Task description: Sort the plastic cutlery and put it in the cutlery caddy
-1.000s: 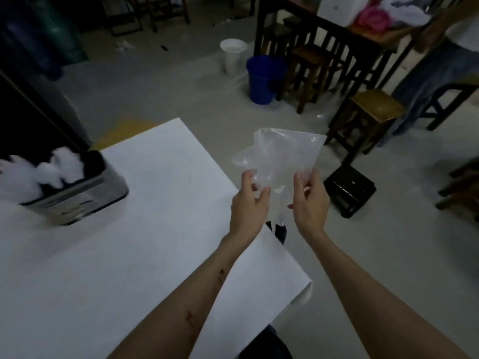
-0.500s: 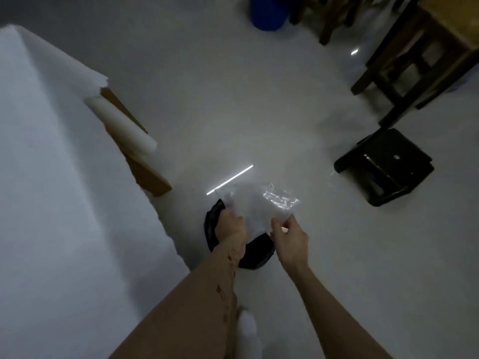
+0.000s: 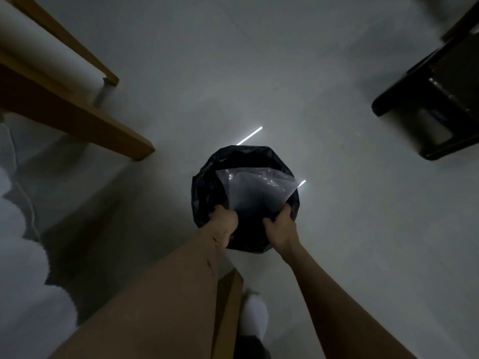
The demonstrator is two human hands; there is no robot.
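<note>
Both hands low in the frame's centre, over a black-lined bin [image 3: 207, 187]: left hand [image 3: 225, 224] curled round the lower left edge of a clear plastic bag [image 3: 255, 191], right hand [image 3: 281, 226] gripping its lower right corner. Bag spread flat above the bin's mouth, seemingly empty. At upper left, wooden counter legs [image 3: 77, 120] with white covering [image 3: 15, 229] hanging at the left edge. Bottom centre, a white shoe [image 3: 255, 317]. Upper right, a dark stool [image 3: 440, 99] on the pale floor [image 3: 337, 229]. No cutlery or caddy in view.
</note>
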